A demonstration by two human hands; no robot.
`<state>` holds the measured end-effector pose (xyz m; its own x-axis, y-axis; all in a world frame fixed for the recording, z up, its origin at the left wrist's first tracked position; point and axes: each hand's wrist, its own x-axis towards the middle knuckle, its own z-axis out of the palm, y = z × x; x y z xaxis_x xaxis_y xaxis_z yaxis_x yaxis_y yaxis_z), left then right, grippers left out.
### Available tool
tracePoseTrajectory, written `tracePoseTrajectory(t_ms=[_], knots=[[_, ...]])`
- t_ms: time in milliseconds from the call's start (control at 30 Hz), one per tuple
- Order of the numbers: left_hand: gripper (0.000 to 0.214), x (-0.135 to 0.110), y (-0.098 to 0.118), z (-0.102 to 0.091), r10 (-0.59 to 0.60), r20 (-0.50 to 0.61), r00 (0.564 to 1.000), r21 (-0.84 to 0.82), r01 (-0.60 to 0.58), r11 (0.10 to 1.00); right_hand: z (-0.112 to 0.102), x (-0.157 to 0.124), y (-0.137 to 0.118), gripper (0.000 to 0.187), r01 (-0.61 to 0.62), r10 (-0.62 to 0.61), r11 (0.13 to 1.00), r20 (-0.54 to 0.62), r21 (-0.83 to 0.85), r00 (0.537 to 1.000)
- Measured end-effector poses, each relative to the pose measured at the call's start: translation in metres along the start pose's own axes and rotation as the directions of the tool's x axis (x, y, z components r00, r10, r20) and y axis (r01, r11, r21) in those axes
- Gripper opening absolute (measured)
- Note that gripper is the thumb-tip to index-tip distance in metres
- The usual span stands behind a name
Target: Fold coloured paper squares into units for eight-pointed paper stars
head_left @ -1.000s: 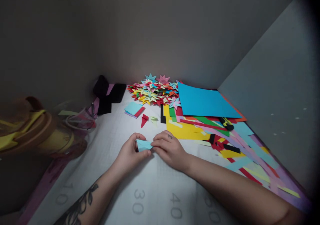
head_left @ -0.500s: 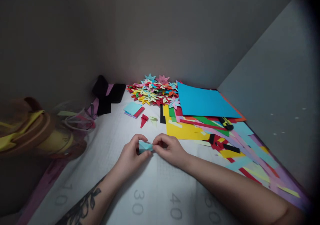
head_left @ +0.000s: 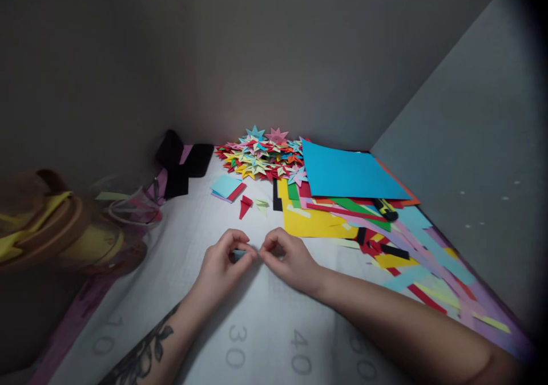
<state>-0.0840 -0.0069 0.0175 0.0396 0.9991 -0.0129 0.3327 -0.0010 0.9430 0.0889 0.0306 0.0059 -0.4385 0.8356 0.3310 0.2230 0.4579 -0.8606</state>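
Over the white sheet, my left hand (head_left: pixel 225 264) pinches a small folded piece of light blue paper (head_left: pixel 238 254), most of it hidden behind the fingers. My right hand (head_left: pixel 290 259) is closed too, thumb and forefinger pinched at the right end of that paper, almost touching the left fingertips. Farther up lie a red folded paper piece (head_left: pixel 245 206) and a pale green folded paper piece (head_left: pixel 262 206). Behind them is a small stack of paper squares (head_left: pixel 226 187), light blue on top.
Many folded paper stars (head_left: pixel 257 157) are heaped by the wall. To the right lie a big blue sheet (head_left: pixel 351 171), yellow paper (head_left: pixel 317 223), a box cutter (head_left: pixel 386 210) and loose paper strips (head_left: pixel 428 271). A clear container with a brown band (head_left: pixel 72 231) stands left, near black objects (head_left: pixel 175 168).
The left fingers have closed further over the light blue paper, so less of it shows. Both hands stay nearly in the same place, fingertips close together.
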Motion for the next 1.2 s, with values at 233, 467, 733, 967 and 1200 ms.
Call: tracePoseTrajectory(t_ms=[233,467,733,967,1200], knots=[[0.023,0.004,-0.002,-0.003,-0.029,-0.084,0.996,-0.031,0.026,0.999,-0.002,0.001,0.0,0.012,-0.109,0.111,0.993,-0.046,0.047,0.993],[0.025,0.004,-0.003,-0.004,-0.057,-0.101,0.993,-0.03,0.054,0.998,0.0,0.001,0.002,0.013,-0.129,0.131,0.984,-0.013,0.122,0.991],[0.026,0.005,-0.003,-0.007,-0.018,-0.116,0.993,0.027,0.021,0.999,-0.002,-0.001,0.003,0.017,0.005,-0.005,1.0,-0.058,-0.006,0.998],[0.021,-0.004,-0.001,0.0,0.189,0.014,0.982,0.173,-0.188,0.967,0.0,-0.003,0.004,0.021,0.138,-0.136,0.984,0.03,-0.111,0.99],[0.046,-0.001,-0.004,0.004,0.134,-0.041,0.99,0.141,-0.127,0.982,0.001,0.003,0.003,0.017,-0.142,0.133,0.982,0.078,0.128,0.988]])
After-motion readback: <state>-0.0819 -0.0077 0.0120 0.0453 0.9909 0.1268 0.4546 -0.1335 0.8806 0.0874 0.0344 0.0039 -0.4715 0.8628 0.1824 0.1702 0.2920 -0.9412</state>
